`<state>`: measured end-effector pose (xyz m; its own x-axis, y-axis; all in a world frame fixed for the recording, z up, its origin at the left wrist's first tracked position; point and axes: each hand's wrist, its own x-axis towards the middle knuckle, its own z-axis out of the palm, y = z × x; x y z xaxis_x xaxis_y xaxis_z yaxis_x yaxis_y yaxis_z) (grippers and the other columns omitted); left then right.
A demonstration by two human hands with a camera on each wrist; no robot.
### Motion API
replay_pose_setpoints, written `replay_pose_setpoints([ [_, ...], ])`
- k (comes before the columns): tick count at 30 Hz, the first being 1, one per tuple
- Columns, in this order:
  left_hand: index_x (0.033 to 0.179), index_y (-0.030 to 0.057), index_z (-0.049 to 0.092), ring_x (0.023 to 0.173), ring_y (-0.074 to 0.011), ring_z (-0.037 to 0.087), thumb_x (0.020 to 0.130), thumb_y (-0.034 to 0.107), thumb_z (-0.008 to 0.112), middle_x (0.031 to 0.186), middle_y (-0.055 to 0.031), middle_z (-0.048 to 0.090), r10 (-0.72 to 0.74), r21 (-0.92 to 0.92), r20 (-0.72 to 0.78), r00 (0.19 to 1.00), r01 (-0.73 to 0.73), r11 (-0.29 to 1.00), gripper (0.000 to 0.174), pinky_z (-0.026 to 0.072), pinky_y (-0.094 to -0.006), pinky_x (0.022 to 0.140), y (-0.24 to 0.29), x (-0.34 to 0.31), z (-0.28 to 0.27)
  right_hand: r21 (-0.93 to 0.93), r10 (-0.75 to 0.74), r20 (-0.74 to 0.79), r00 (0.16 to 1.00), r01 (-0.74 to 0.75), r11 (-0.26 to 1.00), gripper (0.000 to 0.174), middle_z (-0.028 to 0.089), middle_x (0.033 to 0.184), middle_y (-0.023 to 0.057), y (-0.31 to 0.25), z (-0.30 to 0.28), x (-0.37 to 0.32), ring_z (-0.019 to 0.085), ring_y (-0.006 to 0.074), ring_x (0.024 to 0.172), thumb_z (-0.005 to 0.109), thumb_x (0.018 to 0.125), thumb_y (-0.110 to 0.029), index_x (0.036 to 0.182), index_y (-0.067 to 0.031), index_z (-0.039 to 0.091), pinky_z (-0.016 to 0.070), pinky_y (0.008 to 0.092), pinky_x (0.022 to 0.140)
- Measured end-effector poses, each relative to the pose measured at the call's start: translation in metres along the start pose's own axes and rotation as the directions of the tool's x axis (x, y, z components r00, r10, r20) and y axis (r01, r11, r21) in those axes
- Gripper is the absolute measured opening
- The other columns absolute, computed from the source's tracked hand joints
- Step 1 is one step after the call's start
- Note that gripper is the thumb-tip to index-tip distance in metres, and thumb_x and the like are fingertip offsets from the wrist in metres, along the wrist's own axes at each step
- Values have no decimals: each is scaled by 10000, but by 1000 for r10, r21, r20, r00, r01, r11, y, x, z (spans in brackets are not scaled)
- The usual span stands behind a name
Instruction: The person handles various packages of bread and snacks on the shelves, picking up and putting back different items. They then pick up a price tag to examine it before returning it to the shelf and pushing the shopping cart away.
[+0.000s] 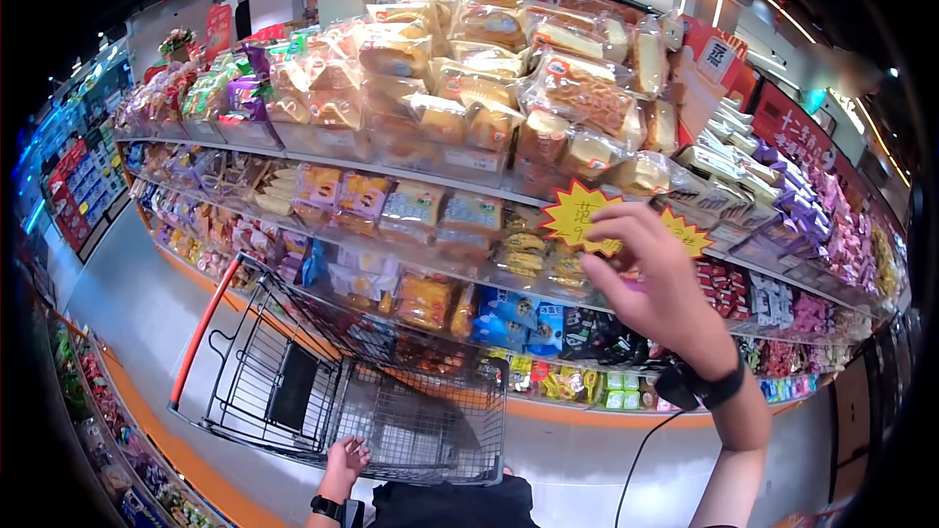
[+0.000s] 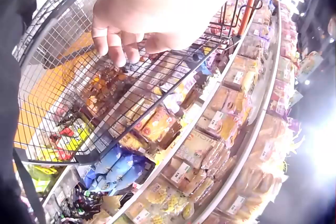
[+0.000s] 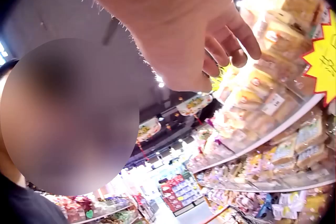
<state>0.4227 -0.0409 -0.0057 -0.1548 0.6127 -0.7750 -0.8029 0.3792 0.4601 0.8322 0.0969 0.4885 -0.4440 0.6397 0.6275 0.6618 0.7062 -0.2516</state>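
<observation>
My right hand [image 1: 653, 279] is raised before the shelves with its fingers loosely bent and nothing in them. Behind it in the head view is a yellow starburst price sign [image 1: 570, 215], partly covered by the fingers. Packaged bread loaves [image 1: 579, 88] are piled on the top shelf above this hand. My left hand [image 1: 346, 460] hangs low over the near side of a wire shopping cart [image 1: 416, 420], its fingers relaxed and holding nothing. In the left wrist view the same hand [image 2: 139, 19] overlaps the cart's mesh.
The cart's red handle [image 1: 205, 332] points to the left. Blue snack bags [image 1: 518, 321] and other packets fill the lower shelves [image 1: 430, 256]. Another stocked shelf [image 1: 108, 420] runs along the lower left, across the aisle floor [image 1: 161, 332]. A cable [image 1: 641, 455] hangs from the right wrist.
</observation>
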Motion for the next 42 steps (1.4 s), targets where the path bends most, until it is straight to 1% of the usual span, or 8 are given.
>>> replay_pose_setpoints([
  [5,1012,47,478,731,-252,530,884,199,507,965,-96,553,71,29,93,993,-74,997,201,456,-398,620,8,4,13,-398,139,141,980,-72,914,258,575,990,146,81,52,-15,617,321,832,595,833,-217,1008,-35,540,509,401,677],
  [8,1004,54,477,714,-253,539,881,196,513,972,-104,557,125,10,81,989,-127,992,191,467,-390,595,9,2,8,-562,336,9,942,-273,781,314,592,993,151,133,56,-15,624,322,825,573,838,-199,1102,-36,530,511,405,673],
  [12,996,53,481,697,-275,555,870,191,517,928,-102,576,151,27,-4,989,-151,988,190,474,-395,571,4,-2,0,-580,84,-104,991,-129,804,440,625,984,157,175,46,-20,634,322,694,553,850,-196,1265,-67,488,508,415,584],
  [19,1021,46,465,711,-299,562,857,172,516,907,-98,586,101,0,-56,993,-102,995,213,474,-405,573,-8,1,14,-551,78,-136,988,-141,822,424,642,779,136,186,45,-29,607,323,586,579,852,-195,1261,-108,511,477,404,518],
  [24,1005,65,497,692,-263,590,872,192,529,911,-100,606,254,132,51,966,-258,957,186,488,-388,563,17,-28,82,-584,-59,-181,982,-59,809,480,589,616,114,199,48,-30,558,297,459,591,840,-183,1301,-121,473,440,400,428],
  [31,865,81,551,622,-175,591,870,227,563,838,-53,613,432,197,245,868,-481,854,147,465,-302,510,55,-60,169,-519,117,-116,986,-161,840,591,575,564,118,206,55,-39,571,303,467,594,841,-197,1389,-145,378,456,420,440],
  [35,1127,44,473,655,-181,640,908,190,532,930,-94,639,464,224,235,854,-512,829,270,515,-279,546,81,-81,207,-507,187,-118,975,-222,833,652,598,593,145,200,60,-40,591,336,505,591,850,-247,1426,-160,298,474,447,469],
  [42,1159,46,452,676,-184,639,901,176,556,952,-108,639,454,253,275,847,-519,816,307,506,-280,551,121,-81,205,-524,274,-131,953,-301,796,687,603,598,162,188,68,-37,597,357,526,574,856,-260,1448,-160,241,473,458,479],
])
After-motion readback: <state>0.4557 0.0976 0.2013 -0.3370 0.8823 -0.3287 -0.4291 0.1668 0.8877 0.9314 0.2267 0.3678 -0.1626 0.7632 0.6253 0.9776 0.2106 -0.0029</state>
